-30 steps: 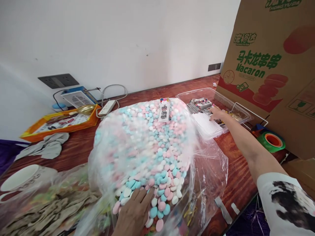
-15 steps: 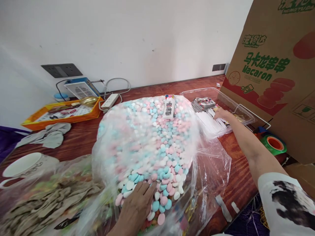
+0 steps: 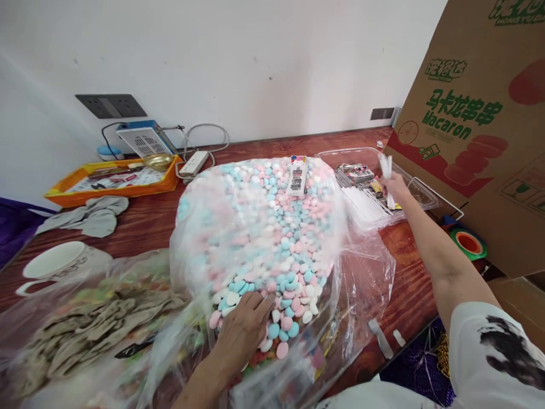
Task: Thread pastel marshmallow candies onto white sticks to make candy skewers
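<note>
Lifted since 1 second ago, the right hand grasps white strips jutting toward 11 o'clock over the clear tray. Palm down, the left hand touches candies spreading to its 1 o'clock; its grip I cannot tell.

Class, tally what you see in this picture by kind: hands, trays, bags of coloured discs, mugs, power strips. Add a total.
Left hand and right hand: 2
Orange tray and clear tray: 2
Bag of discs: 1
Mug: 1
Power strip: 1
Total: 7
</note>
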### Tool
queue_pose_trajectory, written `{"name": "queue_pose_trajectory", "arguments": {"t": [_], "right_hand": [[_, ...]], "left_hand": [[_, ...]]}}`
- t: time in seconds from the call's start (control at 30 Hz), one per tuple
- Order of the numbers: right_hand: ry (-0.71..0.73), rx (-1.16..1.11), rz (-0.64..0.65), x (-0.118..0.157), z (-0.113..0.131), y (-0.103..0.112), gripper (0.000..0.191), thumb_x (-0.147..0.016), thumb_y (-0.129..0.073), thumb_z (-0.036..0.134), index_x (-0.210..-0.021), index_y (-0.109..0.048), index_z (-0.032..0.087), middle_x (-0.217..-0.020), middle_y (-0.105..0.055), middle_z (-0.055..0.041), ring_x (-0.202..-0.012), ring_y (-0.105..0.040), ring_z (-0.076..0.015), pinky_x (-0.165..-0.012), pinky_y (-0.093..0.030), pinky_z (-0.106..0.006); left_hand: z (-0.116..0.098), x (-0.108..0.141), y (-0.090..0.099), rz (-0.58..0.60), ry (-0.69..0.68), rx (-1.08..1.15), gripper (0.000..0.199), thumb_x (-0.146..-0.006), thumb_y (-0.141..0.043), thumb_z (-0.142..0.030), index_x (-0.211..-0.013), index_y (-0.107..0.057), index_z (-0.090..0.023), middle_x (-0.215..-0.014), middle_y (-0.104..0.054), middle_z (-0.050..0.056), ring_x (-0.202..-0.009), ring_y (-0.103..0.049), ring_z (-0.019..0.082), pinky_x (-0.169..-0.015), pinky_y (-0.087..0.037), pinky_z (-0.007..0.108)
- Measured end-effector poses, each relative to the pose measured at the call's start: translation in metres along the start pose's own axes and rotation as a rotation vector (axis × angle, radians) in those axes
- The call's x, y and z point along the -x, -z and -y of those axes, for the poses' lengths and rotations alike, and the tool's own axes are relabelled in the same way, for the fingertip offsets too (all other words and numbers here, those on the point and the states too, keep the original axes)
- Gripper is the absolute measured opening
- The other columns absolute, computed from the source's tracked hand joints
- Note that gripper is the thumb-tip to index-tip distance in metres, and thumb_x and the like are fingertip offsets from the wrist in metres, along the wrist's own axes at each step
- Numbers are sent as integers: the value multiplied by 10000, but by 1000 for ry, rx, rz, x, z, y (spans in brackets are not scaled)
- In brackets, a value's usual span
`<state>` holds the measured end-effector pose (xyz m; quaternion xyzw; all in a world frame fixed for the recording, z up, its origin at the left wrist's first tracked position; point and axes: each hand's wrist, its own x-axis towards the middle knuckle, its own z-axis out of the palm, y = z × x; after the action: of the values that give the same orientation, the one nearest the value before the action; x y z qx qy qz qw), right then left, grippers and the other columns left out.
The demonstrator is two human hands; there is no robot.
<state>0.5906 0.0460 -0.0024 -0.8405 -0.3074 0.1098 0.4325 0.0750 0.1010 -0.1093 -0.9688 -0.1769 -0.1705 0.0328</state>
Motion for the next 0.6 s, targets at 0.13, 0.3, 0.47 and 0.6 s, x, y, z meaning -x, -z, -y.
{"name": "queue_pose_trajectory", "arguments": {"t": [0.13,0.3,0.47,0.6], "right_hand": [[173,-385,-281,59,9,30,143,-947,-420,347,-855,-437,239,-533,-187,119,-406,-183,-52,-416,-205,-214],[187,-707,-461,184,-52,25,386,-800,-658,437,-717,-319,274,-505,-215,122,-389,-161,-51,-412,-159,-263],[20,-532,-226,257,-125,-13,415,-730,-653,627,-755,-465,258,-488,-311,100,-410,-309,-101,-441,-314,-293],[123,-441,-62,272,-106,-10,529,-754,-634,652,-1069,-569,232,-627,-468,43,-485,-396,-115,-471,-331,-271]], "left_hand": [[-5,-2,10,-49,136,200,247,-939,-505,-209,-1104,-688,-196,-875,-664,76,-852,-597,206,-721,-495,302],[-25,-4,31,-118,513,839,238,-882,-616,-340,-1015,-759,-204,-939,-741,78,-885,-673,210,-790,-520,322],[-42,-4,55,-125,906,1500,302,-720,-786,-342,-969,-773,-170,-603,-663,3,-511,-582,108,-522,-453,224],[-56,5,66,-219,991,1711,342,-622,-855,-285,-925,-775,-149,-644,-689,15,-526,-610,105,-545,-491,229]]}}
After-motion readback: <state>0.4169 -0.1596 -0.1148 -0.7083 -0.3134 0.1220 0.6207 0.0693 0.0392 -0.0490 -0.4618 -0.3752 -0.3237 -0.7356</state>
